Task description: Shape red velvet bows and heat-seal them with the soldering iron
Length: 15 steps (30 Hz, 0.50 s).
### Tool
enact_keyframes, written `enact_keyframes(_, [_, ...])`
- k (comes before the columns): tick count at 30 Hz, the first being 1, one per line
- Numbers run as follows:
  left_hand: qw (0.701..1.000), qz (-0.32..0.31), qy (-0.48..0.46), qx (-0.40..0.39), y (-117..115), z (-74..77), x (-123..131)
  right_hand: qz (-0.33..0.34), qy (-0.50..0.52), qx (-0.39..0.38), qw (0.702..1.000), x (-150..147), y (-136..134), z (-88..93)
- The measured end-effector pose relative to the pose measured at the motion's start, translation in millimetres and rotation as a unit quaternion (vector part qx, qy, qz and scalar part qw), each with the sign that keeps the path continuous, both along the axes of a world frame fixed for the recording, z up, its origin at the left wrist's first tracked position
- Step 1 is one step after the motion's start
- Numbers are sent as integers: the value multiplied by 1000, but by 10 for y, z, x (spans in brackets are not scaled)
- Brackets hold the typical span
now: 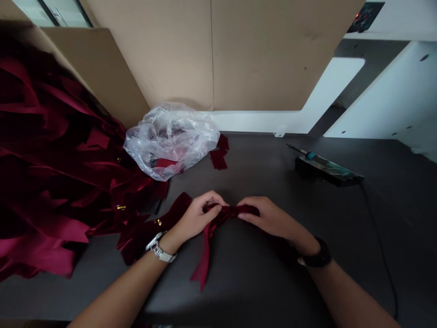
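Observation:
Between my two hands is a dark red velvet bow [233, 211], held just above or on the dark table. My left hand [201, 214] pinches its left loop between thumb and fingers. On the other side my right hand [264, 215] grips the right loop, thumb below and fingers above. A ribbon tail [204, 264] with a notched end hangs from the bow toward me. Beside my left wrist lies another velvet bow [172, 214] with a small gold-coloured piece on it. My palms hide parts of both loops.
A large heap of red velvet ribbons [51, 173] covers the left side. Behind my hands sit a clear plastic bag [170, 136] and red velvet scraps [219, 157]. A soldering iron [314, 157] rests on a black stand [327, 175] at right, its cord [378, 250] trailing forward. Cardboard [256, 54] stands behind.

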<state>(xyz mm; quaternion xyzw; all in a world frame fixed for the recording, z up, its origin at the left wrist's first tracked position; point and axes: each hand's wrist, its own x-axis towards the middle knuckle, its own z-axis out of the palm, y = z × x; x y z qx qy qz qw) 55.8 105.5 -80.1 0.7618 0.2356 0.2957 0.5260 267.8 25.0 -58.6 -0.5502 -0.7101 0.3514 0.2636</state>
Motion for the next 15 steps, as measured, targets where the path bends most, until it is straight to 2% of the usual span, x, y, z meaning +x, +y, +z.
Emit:
enact_keyframes(4, [998,4,-9,61,2,55,-20,-58,97,-11,994,-49,-7,34])
enact_keyframes(10, [980,31,-18,195,-95,39,-13,-84,107,-14,991,-65,-23,50])
enact_keyframes(15, [972,32,-8,234,-108,5,-18,-79,108,-16,991,-89,-21,50])
